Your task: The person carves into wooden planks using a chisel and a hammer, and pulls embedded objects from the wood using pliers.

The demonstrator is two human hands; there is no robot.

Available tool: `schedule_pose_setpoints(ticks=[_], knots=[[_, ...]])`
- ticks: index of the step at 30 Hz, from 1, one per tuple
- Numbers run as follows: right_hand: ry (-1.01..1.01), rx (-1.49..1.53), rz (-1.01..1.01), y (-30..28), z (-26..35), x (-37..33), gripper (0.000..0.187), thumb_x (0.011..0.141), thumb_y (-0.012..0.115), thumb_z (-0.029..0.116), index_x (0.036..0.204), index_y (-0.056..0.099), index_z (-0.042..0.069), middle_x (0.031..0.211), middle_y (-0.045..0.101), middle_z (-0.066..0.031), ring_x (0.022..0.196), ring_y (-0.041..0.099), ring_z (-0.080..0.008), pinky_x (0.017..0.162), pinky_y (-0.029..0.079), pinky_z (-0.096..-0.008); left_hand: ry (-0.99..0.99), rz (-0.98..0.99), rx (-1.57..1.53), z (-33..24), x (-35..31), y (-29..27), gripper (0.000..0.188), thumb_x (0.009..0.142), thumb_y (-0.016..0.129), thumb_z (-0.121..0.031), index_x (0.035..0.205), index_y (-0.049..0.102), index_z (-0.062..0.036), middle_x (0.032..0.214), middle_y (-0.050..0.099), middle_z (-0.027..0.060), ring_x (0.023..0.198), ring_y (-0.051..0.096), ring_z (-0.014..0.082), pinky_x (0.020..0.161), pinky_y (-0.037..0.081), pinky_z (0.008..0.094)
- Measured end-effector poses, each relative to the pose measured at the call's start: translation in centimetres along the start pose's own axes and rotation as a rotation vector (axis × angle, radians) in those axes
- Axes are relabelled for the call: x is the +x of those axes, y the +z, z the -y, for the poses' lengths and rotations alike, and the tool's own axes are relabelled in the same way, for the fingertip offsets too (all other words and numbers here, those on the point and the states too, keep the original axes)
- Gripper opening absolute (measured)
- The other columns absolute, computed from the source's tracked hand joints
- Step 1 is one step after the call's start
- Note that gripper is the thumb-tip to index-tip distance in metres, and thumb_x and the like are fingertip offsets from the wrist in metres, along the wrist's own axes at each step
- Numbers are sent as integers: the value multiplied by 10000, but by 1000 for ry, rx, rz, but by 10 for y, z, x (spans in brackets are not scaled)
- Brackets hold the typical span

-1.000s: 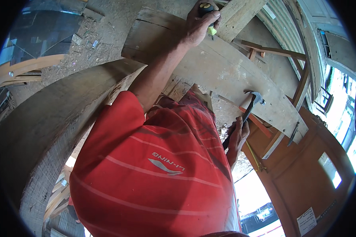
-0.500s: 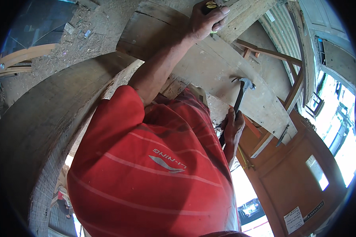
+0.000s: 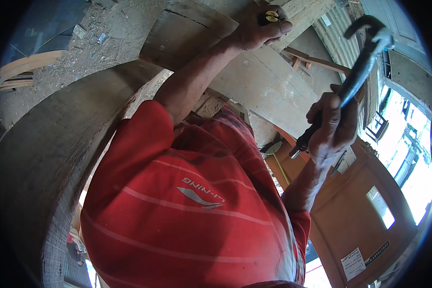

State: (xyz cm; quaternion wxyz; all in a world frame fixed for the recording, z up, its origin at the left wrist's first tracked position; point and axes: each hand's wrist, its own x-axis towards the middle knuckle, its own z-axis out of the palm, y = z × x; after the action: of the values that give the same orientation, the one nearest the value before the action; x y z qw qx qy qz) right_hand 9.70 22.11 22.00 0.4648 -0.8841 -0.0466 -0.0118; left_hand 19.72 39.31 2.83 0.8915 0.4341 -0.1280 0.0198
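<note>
My right hand [image 3: 333, 125] is closed around the dark grip of a claw hammer [image 3: 360, 74]. The hammer is raised, its metal head up at the upper right, above the wooden board. At the top middle, my left hand [image 3: 261, 31] is wrapped around an upright chisel [image 3: 272, 17] with a dark handle and a yellow butt end. The chisel's blade is hidden below my fist. That hand is over the wide pale wooden board [image 3: 254, 89], close to a thick light timber [image 3: 305, 17]. Whether the chisel tip touches wood cannot be seen.
A large curved wooden slab [image 3: 67, 125] stands along the left. At the lower right are a brown panel [image 3: 350, 211] with a cut-out and a slim dark tool [image 3: 339, 162] near the board's end. A wooden frame [image 3: 317, 61] lies beyond the board. Debris covers the ground [image 3: 101, 62].
My right hand has lifted the hammer from low over the board, up and to the right. My left hand, with the chisel, has shifted slightly right and down.
</note>
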Motion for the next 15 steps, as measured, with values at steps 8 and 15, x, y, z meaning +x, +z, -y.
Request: schedule_pose_setpoints(ticks=[8, 15], knots=[[-49, -523, 376, -1, -19, 18, 207, 1052, 582, 252, 1117, 595, 55, 667, 613, -166, 550, 612, -272, 514, 452, -402, -10, 67, 226, -19, 0, 9, 262, 893, 812, -301, 829, 648, -106, 661, 570, -42, 607, 546, 54, 550, 454, 245], [-215, 112, -30, -13, 54, 42, 377, 1095, 485, 350, 1060, 585, -11, 689, 521, -17, 492, 464, -85, 436, 365, -250, -172, 80, 244, -14, 3, 3, 228, 840, 826, -265, 794, 656, -121, 660, 596, -40, 610, 559, 49, 556, 468, 246]])
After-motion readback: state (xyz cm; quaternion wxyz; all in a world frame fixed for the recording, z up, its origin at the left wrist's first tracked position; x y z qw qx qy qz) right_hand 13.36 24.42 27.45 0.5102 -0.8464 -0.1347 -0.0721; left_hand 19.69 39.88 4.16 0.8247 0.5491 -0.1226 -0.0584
